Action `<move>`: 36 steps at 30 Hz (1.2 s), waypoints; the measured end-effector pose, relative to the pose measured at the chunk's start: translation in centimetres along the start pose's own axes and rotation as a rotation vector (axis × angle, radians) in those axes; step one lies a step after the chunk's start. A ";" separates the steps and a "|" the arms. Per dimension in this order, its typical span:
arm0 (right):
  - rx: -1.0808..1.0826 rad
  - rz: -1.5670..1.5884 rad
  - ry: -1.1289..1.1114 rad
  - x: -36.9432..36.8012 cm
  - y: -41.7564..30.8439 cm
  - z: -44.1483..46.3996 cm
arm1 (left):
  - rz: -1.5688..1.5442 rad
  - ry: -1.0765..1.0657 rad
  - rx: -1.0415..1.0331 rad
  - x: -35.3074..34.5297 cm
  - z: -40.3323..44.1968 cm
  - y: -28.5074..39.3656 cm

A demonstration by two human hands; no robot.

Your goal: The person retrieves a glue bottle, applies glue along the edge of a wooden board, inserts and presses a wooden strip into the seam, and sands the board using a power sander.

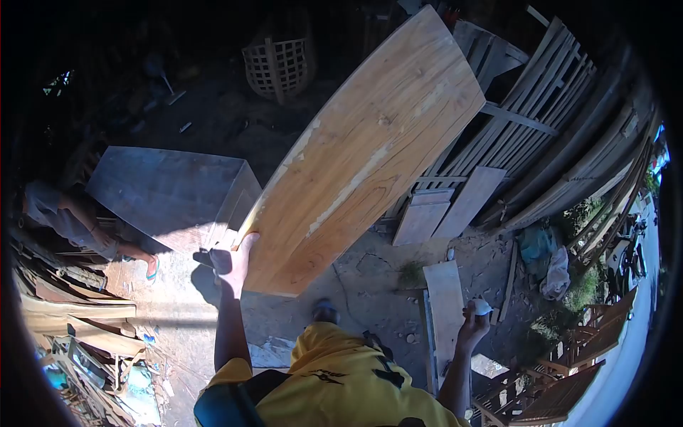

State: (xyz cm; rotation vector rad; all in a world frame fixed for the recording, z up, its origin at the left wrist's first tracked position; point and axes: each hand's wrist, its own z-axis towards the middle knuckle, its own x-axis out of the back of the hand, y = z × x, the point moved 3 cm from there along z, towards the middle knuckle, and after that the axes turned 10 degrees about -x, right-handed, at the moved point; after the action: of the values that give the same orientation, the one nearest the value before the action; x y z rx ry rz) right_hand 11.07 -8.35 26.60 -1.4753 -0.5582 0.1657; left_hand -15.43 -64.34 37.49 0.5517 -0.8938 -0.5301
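A long wooden board [363, 142] with dark grain and pale streaks is tilted up in front of me. My left hand [233, 265] grips its lower left corner, thumb on the face and the other fingers partly hidden at the edge. A small dark shape beside those fingers is too unclear to name. Out to the right, apart from the board, my right hand [472, 327] is closed around a small white object [482, 307]. Its kind cannot be made out.
Left of the board stands a large wooden box-like piece [171, 188], with a person [71, 217] beside it. Slatted wooden panels [512, 107] lean at the right. Smaller planks [445, 299] lie nearer. Stacked timber [85, 313] fills the lower left. A lattice piece [276, 67] stands behind.
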 end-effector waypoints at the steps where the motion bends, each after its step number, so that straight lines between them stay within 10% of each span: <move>1: -0.018 -0.008 0.050 2.3 0.9 -0.6 | -0.136 -0.076 -0.042 -1.8 -0.4 1.2; 8: -0.182 0.130 0.273 15.2 6.3 -6.4 | 0.036 -0.082 -0.970 -9.8 -4.2 15.7; 15: -0.305 0.096 0.479 22.6 9.5 -13.6 | -0.027 -0.311 -1.160 -18.0 -11.8 22.6; 20: -0.341 0.143 0.537 24.5 11.5 -16.5 | -0.137 -0.818 -0.716 -23.3 -16.7 25.0; 24: -0.388 0.128 0.541 23.8 11.0 -16.7 | -0.147 -1.010 -0.750 -31.9 -20.8 23.8; 26: -0.337 0.232 0.577 23.0 11.1 -16.3 | -0.261 -1.321 -0.352 -35.6 -23.1 22.8; 36: -0.251 0.313 0.520 20.5 5.8 -15.2 | -0.492 -1.780 0.226 -34.6 -34.1 25.3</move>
State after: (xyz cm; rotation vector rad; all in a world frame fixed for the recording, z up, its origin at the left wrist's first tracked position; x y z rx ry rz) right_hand 36.94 -12.28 26.23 -1.7630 0.0788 -0.0498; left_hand -0.05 -16.03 16.65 0.3975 -2.5465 -1.4352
